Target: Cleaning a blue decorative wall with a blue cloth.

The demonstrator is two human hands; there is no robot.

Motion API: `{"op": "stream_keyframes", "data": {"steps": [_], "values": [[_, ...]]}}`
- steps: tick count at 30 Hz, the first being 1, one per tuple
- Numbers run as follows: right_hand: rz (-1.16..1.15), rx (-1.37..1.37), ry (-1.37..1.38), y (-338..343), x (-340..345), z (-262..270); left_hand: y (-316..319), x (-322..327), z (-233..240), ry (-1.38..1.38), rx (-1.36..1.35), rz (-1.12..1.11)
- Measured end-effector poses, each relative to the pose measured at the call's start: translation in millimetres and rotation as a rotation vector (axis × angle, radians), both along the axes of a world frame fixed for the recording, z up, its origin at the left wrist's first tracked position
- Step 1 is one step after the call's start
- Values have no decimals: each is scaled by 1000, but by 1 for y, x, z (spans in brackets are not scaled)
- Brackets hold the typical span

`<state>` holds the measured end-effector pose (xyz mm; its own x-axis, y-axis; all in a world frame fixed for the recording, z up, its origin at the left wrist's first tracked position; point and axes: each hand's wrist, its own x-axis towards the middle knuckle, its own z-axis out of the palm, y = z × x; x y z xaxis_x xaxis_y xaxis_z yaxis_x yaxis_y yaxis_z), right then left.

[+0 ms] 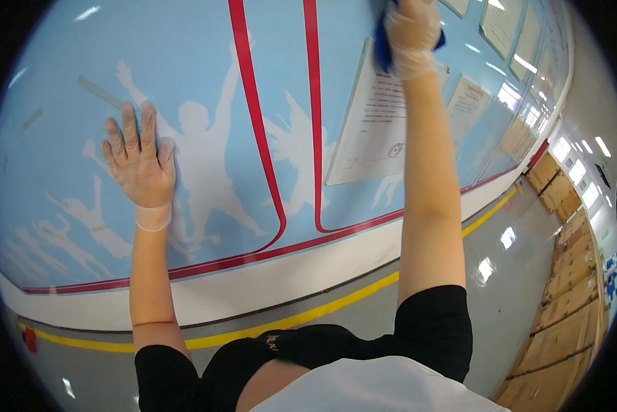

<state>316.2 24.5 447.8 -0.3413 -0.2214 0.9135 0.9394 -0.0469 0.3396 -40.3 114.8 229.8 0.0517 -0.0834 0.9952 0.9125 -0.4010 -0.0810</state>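
Note:
My left hand (143,154), in a thin clear glove, lies flat with fingers apart against a glossy light-blue wall panel (195,46) printed with white figures and red stripes. At the top of the view my right hand (415,36), gloved the same way, is closed on a dark blue cloth (383,46) against the panel. Below it, partly behind my right forearm, a printed sheet in a clear holder (370,134) is fixed to the panel. The top of the right hand and part of the cloth are cut off by the frame's edge.
More sheet holders (501,26) hang on the panel at the upper right. Below the panel run a white wall base (288,275) and a yellow line (298,316) on the grey floor (494,268). Large cardboard boxes (566,319) are lined up at the right.

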Motion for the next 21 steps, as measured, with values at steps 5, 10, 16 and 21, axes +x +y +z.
{"op": "stream_keyframes", "data": {"steps": [5, 10, 16, 21], "values": [[35, 35, 210, -7, 98, -28, 0, -8, 1, 16, 23, -7], [-52, 45, 728, -23, 194, -40, -6, -6, 4, 17, 55, -10], [93, 116, 918, -39, 222, 8, -6, -7, 4, 25, 51, 37], [-141, 288, 286, -18, 111, 98, -9, -19, 2, 22, 26, 62]]}}
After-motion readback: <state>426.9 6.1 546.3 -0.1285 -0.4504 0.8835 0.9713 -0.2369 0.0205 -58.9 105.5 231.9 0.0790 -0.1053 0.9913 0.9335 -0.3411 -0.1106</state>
